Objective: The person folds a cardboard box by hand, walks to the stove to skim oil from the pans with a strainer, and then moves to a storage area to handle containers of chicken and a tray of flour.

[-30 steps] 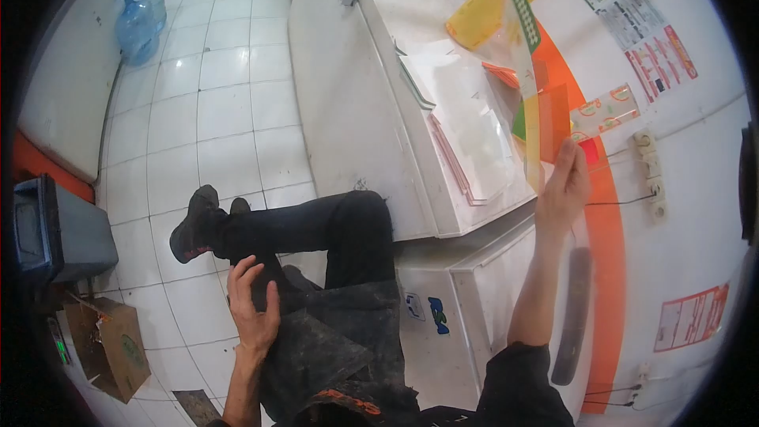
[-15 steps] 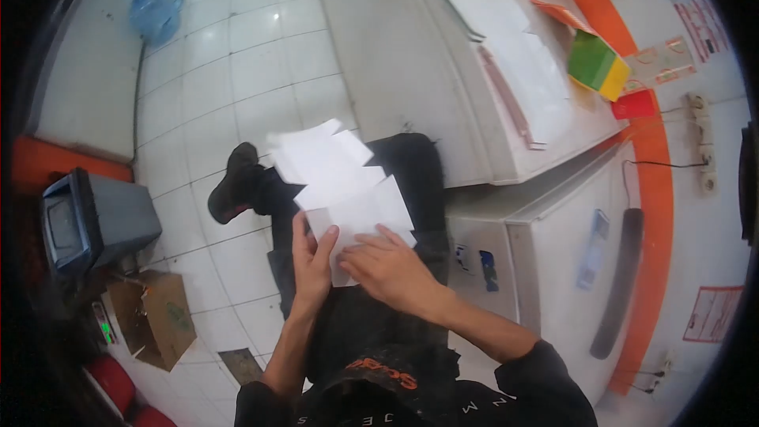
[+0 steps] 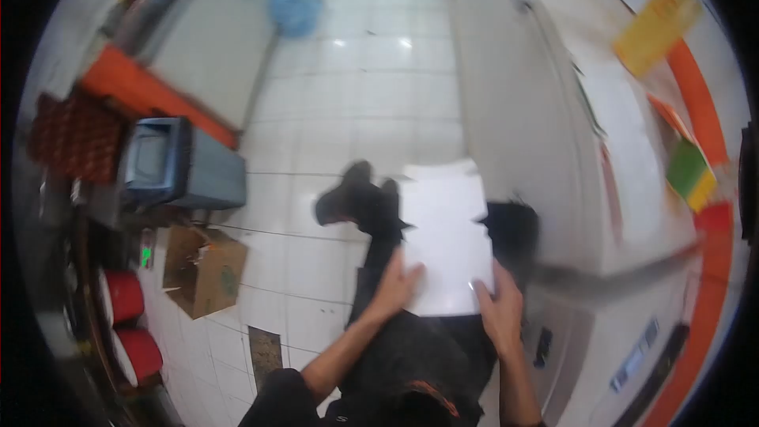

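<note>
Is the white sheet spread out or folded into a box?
Spread: the white sheet looks broadly flat, without raised walls, between the left hand and right hand. Any folds underneath are hidden.

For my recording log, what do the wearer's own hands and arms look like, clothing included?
The left hand and right hand are ungloved, and no watch shows. Both forearms are bare. On the left, a black sleeve ends near the elbow. Blur hides finer detail.
</note>
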Demonstrator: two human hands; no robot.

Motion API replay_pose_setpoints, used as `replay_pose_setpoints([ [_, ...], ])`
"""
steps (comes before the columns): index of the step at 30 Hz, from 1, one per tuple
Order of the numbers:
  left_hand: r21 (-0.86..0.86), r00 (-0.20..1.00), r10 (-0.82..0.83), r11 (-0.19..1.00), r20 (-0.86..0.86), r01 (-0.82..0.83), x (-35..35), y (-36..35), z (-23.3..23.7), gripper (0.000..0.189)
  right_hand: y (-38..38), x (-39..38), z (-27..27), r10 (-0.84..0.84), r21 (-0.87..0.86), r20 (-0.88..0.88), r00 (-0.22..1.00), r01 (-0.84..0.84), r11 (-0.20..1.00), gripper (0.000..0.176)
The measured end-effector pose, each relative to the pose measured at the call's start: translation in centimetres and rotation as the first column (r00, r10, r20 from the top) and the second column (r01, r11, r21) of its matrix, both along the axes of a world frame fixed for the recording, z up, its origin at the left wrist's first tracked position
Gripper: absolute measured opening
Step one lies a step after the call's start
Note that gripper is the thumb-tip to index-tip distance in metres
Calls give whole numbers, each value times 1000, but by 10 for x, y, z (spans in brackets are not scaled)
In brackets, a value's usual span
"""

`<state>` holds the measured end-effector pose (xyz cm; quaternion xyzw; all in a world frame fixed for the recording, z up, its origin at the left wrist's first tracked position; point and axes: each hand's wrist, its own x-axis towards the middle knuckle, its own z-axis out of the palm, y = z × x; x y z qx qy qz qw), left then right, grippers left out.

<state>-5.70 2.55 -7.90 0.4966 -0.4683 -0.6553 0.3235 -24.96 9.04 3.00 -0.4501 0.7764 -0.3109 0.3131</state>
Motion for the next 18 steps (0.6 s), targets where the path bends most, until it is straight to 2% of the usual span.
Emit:
replay_pose_setpoints([
  [1, -99, 999, 13, 995, 38, -9, -3, 1, 2, 44, 0, 3, -5, 26, -34, -66, 997, -28, 999, 46],
  [3, -54, 998, 0, 999, 69, 4, -6, 2, 0, 52, 2, 7, -18, 9, -57, 3, 1000, -9, 998, 43],
  [4, -82, 994, -11, 996, 110, 20, -7, 1, 1, 51, -2, 12, -15, 37, -85, 23, 999, -35, 996, 43],
  [6, -93, 989, -1, 996, 148, 15, -1, 2, 8, 49, -4, 21, -2, -20, -17, 186, 982, 23, 1000, 40],
  [7, -86, 987, -4, 996, 158, 18, 0, 3, 5, 49, -2, 22, -7, -12, -26, 197, 980, 17, 1000, 40],
  [12, -88, 979, 47, 996, 197, -30, 1, -1, 5, 49, -9, 15, -11, 71, -40, 130, 989, -67, 997, 34],
  [14, -88, 973, 50, 996, 227, -30, -2, -3, 7, 49, -13, 11, -14, 33, -73, 149, 988, -22, 997, 35],
  [16, 75, 991, 107, 991, 82, -113, -5, -4, 19, 54, -16, 10, -16, -11, -97, 170, 985, 28, 995, 35],
  [17, 78, 990, 104, 991, 90, -112, -5, 0, 26, 54, -18, 11, -16, -42, -158, 166, 985, 68, 985, 35],
  [18, 245, 995, 99, 965, 11, -99, -5, 3, 40, 56, -20, 12, -17, -74, -219, 163, 984, 109, 970, 34],
])
